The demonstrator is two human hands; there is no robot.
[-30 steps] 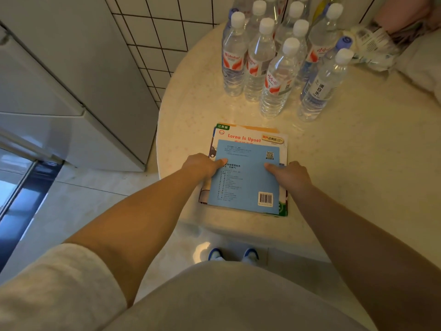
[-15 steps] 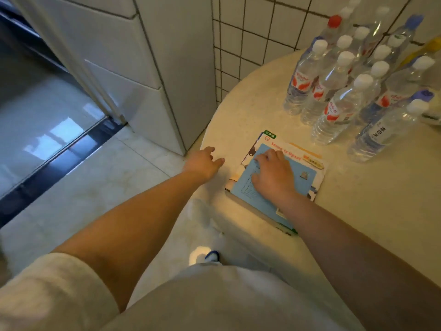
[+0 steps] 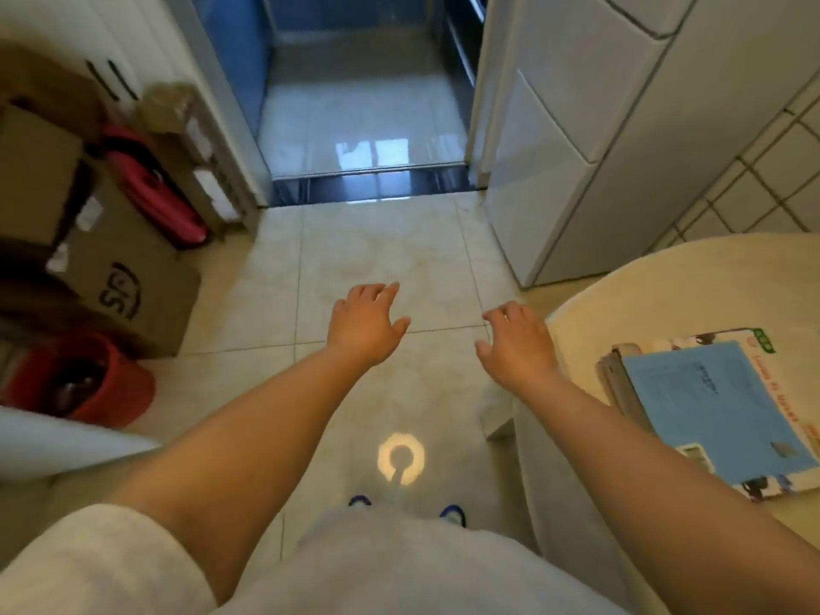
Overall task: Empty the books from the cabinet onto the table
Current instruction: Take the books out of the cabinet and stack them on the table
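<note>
A pale tiled floor (image 3: 377, 268) is filling the middle of the head view, running up to a dark threshold strip (image 3: 377, 188) and an open doorway with glossy blue-grey tiles beyond it. The floor strip between the two sides is lying open straight ahead of the person.

On the left, stacked cardboard boxes (image 3: 128, 286) are crowding the floor edge, with a red bag (image 3: 155, 188) wedged between them and a red bucket (image 3: 84, 383) sitting just below. On the right, a tall white cabinet (image 3: 590, 139) is standing against a white tiled wall (image 3: 772, 170), its corner narrowing the passage near the doorway. Below it, the curved rim of a round cream desk (image 3: 590, 295) is bulging into the lower right of the view.

The books (image 3: 710, 406) are lying in a flat stack on the desk near its rim, a light blue cover on top and a larger picture book showing beneath it, its edges sticking out.

Both bare arms are reaching forward over the floor, palms down. The left hand (image 3: 366, 324) is hovering with fingers spread and relaxed, holding nothing. The right hand (image 3: 517, 341) is hovering just beside the desk rim, fingers loosely curved downward, also holding nothing and clear of the books. Blue shoe tips (image 3: 450, 512) are peeking out below a grey garment.
</note>
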